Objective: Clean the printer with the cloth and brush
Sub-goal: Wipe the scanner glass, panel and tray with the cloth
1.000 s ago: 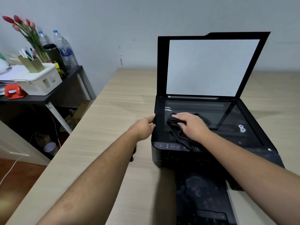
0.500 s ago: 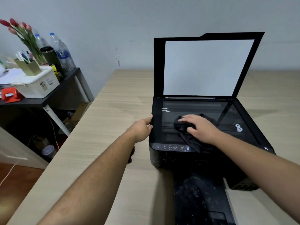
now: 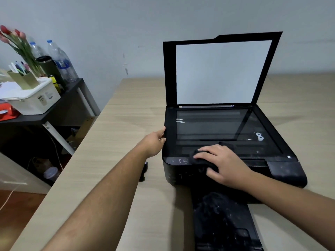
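Observation:
A black printer [image 3: 213, 124] sits on the wooden table [image 3: 126, 115] with its scanner lid [image 3: 223, 71] raised upright. My right hand [image 3: 224, 163] grips a bunched dark cloth [image 3: 203, 163] and presses it on the front control panel, at the near edge of the glass. My left hand [image 3: 154, 142] holds the printer's left edge, thumb on top. A small dark object [image 3: 145, 171], possibly the brush, lies on the table, mostly hidden under my left forearm. The dusty black output tray [image 3: 224, 223] sticks out toward me.
To the left stands a dark side table [image 3: 54, 109] with a white box [image 3: 34, 100], plastic bottles [image 3: 61, 62], a pen holder and tulips [image 3: 16, 40]. The wall runs close behind the printer. Bare tabletop lies on both sides of the printer.
My right hand has dragged the cloth from the middle of the glass toward me, onto the front control panel. My left hand has stayed on the printer's left edge.

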A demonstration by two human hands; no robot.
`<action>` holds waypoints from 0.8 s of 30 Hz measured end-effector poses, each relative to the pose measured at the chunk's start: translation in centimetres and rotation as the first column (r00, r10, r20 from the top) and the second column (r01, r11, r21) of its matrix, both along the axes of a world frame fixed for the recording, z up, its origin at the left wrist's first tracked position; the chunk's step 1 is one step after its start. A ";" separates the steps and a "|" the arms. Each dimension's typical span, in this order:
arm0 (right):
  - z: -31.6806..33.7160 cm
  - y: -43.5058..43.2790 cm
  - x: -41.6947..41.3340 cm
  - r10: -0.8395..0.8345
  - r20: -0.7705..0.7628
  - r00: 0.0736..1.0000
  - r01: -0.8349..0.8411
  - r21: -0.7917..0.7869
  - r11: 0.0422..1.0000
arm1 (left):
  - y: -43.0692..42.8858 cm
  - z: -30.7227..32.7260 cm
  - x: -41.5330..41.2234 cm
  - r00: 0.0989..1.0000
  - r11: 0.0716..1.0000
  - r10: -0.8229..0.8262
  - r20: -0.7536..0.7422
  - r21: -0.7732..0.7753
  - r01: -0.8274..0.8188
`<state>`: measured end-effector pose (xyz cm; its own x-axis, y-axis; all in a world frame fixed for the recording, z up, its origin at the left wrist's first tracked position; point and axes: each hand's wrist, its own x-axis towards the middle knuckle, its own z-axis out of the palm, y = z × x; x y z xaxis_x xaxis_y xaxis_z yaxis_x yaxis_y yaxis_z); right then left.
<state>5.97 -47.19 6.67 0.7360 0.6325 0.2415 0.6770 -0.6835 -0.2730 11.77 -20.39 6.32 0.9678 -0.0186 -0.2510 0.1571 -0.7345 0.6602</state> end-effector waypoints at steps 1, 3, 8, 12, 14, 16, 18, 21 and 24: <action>-0.4 1.6 -0.2 0.018 0.046 0.999 -0.018 -0.013 1.000 | 0.0 0.1 -0.1 1.000 1.000 -0.004 -0.007 -0.013 0.004; -1.5 5.5 -0.4 0.105 0.101 0.989 -0.099 -0.063 0.993 | 0.0 0.3 -0.3 1.000 1.000 -0.005 -0.002 -0.029 0.005; -1.8 6.1 0.3 0.230 0.074 0.970 -0.220 -0.125 0.968 | -0.2 0.5 -0.3 1.000 1.000 0.006 -0.007 -0.001 -0.006; -0.9 -0.3 0.1 0.102 -0.103 0.989 -0.107 -0.040 0.993 | -0.2 0.3 -0.6 1.000 1.000 0.023 -0.010 0.004 -0.023; 0.2 -2.1 0.0 0.030 -0.194 0.981 -0.025 0.031 0.999 | -0.8 0.7 -0.9 0.998 0.993 0.043 0.034 0.110 -0.047; 1.9 -2.6 1.1 0.014 -0.246 0.969 0.030 0.174 0.984 | -2.0 1.4 -1.6 0.976 0.943 0.069 0.209 0.307 -0.132; 3.5 -2.9 2.9 -0.083 -0.207 0.975 0.148 0.326 0.934 | -3.5 2.0 -2.0 0.934 0.921 0.013 0.357 0.360 -0.151; 3.2 -3.9 4.7 -0.274 -0.184 0.944 0.316 0.268 0.910 | -5.7 2.1 -1.6 0.944 0.907 -0.163 0.285 0.421 0.030; 0.8 -5.3 3.4 -0.214 -0.181 0.960 0.218 0.000 0.976 | -6.8 1.9 -1.1 0.955 0.872 -0.232 0.186 0.475 0.119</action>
<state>9.42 -52.52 7.44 0.8868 0.4504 0.1041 0.4528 -0.8012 -0.3913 10.65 -27.18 8.21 0.9902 -0.1324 -0.0441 -0.1176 -0.9617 0.2476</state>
